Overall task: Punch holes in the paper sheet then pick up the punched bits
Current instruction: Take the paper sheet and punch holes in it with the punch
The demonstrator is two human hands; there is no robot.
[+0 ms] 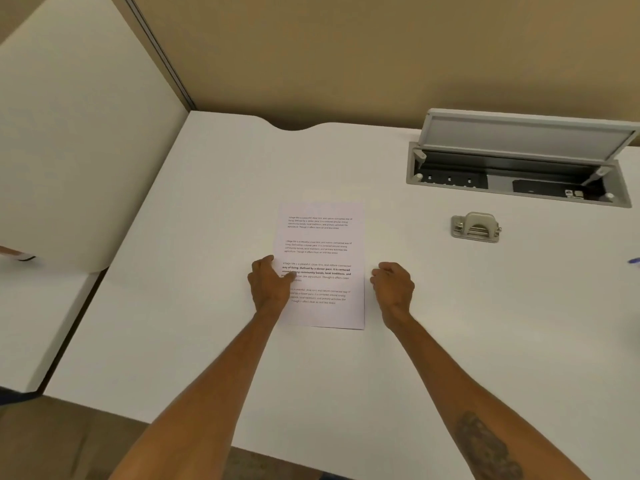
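Evidently the job has barely begun: the paper sheet (323,258) lies flat and printed side up near the middle of the white desk (207,341), and no holes show along any of its edges, though the print and margins are too fine to rule out small marks. No punched bits are visible on the desk either. The left hand (270,284) rests on the sheet's left edge, its fingers lying over the printed lines and gripping nothing. The right hand (393,284) sits on the desk just beside the sheet's right edge, its fingers loosely curled and empty; whether it touches the paper I cannot tell. The metal hole punch (476,227) stands untouched, well apart from the sheet, off to the right and a little farther back, in front of the open cable box (411,164) set into the desk. By my judgement everything is left to do: bring the punch and the sheet together, press the holes, then gather the bits that fall out.
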